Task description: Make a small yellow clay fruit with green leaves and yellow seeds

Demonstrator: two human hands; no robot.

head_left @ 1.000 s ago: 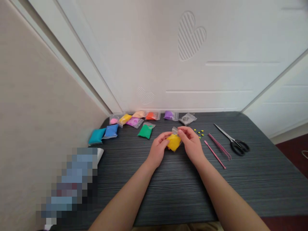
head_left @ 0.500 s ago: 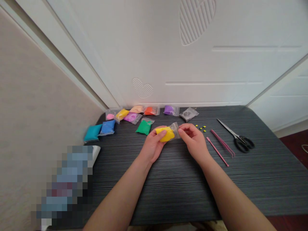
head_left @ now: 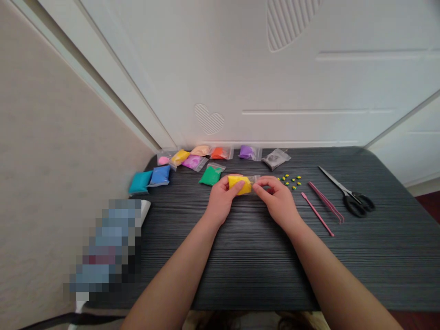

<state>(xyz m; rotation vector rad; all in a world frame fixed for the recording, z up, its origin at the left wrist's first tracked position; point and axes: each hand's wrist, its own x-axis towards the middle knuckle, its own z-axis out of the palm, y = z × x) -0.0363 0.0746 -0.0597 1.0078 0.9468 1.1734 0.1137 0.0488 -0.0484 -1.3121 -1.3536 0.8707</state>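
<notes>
Between my hands, above the middle of the dark table [head_left: 240, 256], is a small clear zip bag of yellow clay [head_left: 239, 184]. My left hand [head_left: 222, 199] grips its filled end, the thumb lying across the front. At the bag's clear top edge, my right hand [head_left: 277, 199] pinches the plastic between thumb and fingers. Whether the zip is open I cannot tell. Just beyond my right hand lie several tiny yellow-and-green pieces [head_left: 294, 182]. The bag of green clay [head_left: 211, 175] rests close behind my left hand.
Along the back lie several more clay bags, among them purple [head_left: 246, 152], orange [head_left: 218, 153], grey [head_left: 276, 158] and blue [head_left: 160, 176]. On the right are a pink stick tool [head_left: 318, 214], pink tweezers [head_left: 326, 201] and scissors [head_left: 347, 192]. A blurred-out device [head_left: 146, 211] stands at left.
The whole view has shifted slightly, with the table things now further right. The yellow bag lies more level, and more of the tiny pieces show past my right hand. Both hands keep their hold.
</notes>
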